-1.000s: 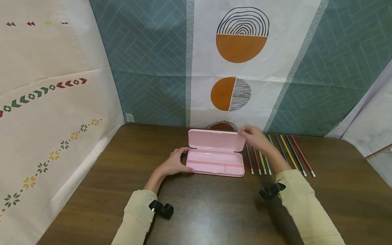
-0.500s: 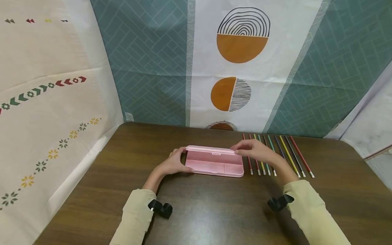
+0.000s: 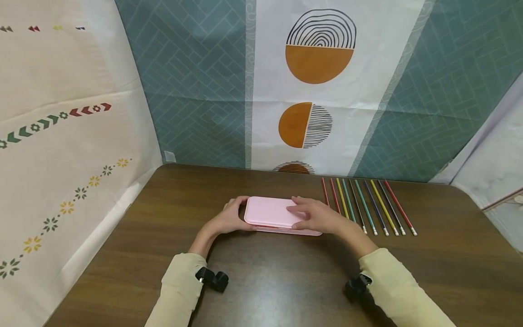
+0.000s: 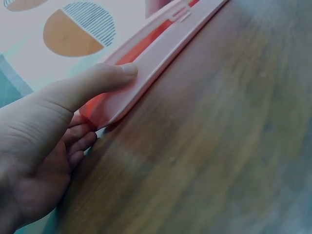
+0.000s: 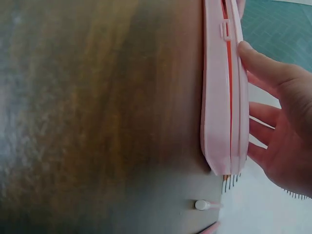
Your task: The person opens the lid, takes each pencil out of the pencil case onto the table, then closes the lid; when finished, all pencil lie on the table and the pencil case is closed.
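A pink pencil case (image 3: 261,210) lies on the table with its lid nearly down. In the right wrist view a thin reddish gap runs between the lid (image 5: 238,97) and the base (image 5: 217,107), below the front clasp. My left hand (image 3: 226,221) grips the left end of the case, its thumb (image 4: 114,78) on the front wall and its fingers behind the end. On top of the lid, toward the right, rests my right hand (image 3: 318,217). Its fingers are spread and relaxed, with the thumb (image 5: 258,61) at the lid's front edge.
Several pencils with white erasers lie side by side right of the case, among them a yellow pencil (image 3: 383,206) and a red pencil (image 3: 399,207). The brown table (image 3: 261,272) meets a patterned cloth backdrop (image 3: 196,113) at its far edge.
The lid has swung from standing upright down toward me over the base. My right hand came forward and left with it, while my left hand stayed on the left end.
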A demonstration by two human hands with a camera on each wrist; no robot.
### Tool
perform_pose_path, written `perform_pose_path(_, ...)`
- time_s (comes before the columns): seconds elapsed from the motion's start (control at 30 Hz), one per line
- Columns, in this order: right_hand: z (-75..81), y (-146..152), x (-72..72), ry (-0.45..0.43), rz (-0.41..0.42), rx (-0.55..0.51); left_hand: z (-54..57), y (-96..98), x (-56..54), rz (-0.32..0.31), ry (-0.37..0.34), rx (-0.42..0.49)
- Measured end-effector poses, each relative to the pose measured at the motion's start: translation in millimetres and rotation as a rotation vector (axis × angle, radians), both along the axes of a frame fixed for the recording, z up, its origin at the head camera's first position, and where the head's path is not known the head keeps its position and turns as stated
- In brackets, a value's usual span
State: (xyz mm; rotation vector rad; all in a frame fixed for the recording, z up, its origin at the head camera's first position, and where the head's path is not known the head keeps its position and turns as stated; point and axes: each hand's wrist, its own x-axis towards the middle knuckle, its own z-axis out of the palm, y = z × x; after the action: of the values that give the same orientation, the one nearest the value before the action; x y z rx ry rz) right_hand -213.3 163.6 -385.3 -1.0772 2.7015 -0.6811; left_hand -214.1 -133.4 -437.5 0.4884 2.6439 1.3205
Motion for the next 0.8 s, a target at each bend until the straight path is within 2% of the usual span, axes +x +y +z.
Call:
perform_pose_path(0.33,-2.0,-4,4.3,0.024,0.053,0.02,0.8,-4.2,3.1,-0.032,-0.001,-0.048)
perform_pose_path(0.67,0.9,-9,10.1,0.07,0.101,0.084,9.2,-11.9,3.3,-0.055,0.03,-0.081)
perform_pose_path(0.8,0.5,-6,10.3,0.057,0.086,0.096,7.7,-10.1,2.9,-0.105,0.014,-0.08)
